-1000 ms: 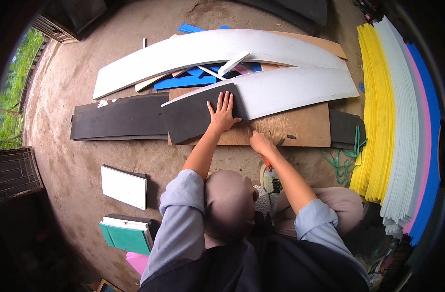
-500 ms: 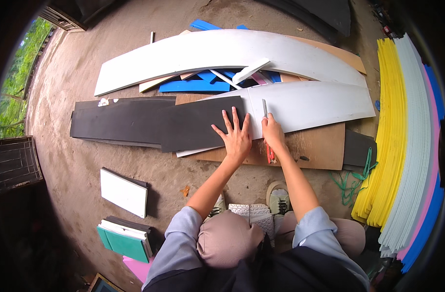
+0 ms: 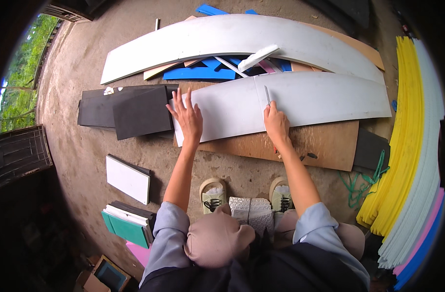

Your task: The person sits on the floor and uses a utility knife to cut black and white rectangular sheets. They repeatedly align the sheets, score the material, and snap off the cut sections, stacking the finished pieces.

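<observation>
A long white foam sheet (image 3: 324,97) lies over a brown wooden board (image 3: 329,143), and a thin line crosses its middle. Beside that line, my right hand (image 3: 277,124) grips a utility knife (image 3: 267,95), its blade pointing away from me and a bit of red showing below the hand. At the sheet's left end is my left hand (image 3: 187,119), fingers spread and holding nothing; whether it touches the sheet I cannot tell. Just left of it, a black rectangular foam piece (image 3: 141,112) rests on a stack of black sheets (image 3: 93,107).
Beyond lies a curved white sheet (image 3: 208,36) over blue offcuts (image 3: 198,73) and a white strip (image 3: 258,57). Yellow foam sheets (image 3: 402,131) stand at right, near green twine (image 3: 363,182). At left are a white block (image 3: 128,178) and a green-faced stack (image 3: 125,228).
The black piece has shifted left off the white sheet onto the black stack. My left hand has moved left and lifted its fingers from it. My right hand keeps the knife.
</observation>
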Action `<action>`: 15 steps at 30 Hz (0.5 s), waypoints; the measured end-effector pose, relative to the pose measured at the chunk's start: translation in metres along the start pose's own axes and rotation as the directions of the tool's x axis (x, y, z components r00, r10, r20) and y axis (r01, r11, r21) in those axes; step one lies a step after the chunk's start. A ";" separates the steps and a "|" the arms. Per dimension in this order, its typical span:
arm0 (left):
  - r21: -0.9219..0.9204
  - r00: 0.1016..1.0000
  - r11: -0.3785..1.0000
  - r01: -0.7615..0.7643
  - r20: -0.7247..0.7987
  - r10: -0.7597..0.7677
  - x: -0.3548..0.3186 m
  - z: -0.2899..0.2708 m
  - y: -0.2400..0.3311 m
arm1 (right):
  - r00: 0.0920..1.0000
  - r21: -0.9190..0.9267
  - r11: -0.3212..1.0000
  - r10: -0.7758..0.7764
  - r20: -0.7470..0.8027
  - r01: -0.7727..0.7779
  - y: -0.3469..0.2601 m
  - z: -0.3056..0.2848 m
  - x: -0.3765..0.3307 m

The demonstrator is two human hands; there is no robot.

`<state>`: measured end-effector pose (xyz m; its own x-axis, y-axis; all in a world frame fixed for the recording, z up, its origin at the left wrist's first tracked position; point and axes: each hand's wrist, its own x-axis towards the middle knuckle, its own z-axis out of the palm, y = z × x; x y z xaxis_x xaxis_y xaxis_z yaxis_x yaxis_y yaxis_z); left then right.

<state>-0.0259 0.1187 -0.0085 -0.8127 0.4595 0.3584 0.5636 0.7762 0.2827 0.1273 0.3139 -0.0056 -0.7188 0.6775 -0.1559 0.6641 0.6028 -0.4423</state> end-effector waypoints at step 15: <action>-0.343 0.886 0.936 -0.083 0.404 0.227 0.061 0.020 0.098 | 0.992 0.032 0.997 -0.065 -0.111 0.069 -0.003 -0.062 -0.007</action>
<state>-0.0233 0.2320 0.0230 -0.6524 0.7575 0.0225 0.6456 0.5400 0.5400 0.1430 0.3327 0.0516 -0.7333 0.6793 -0.0282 0.6061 0.6343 -0.4799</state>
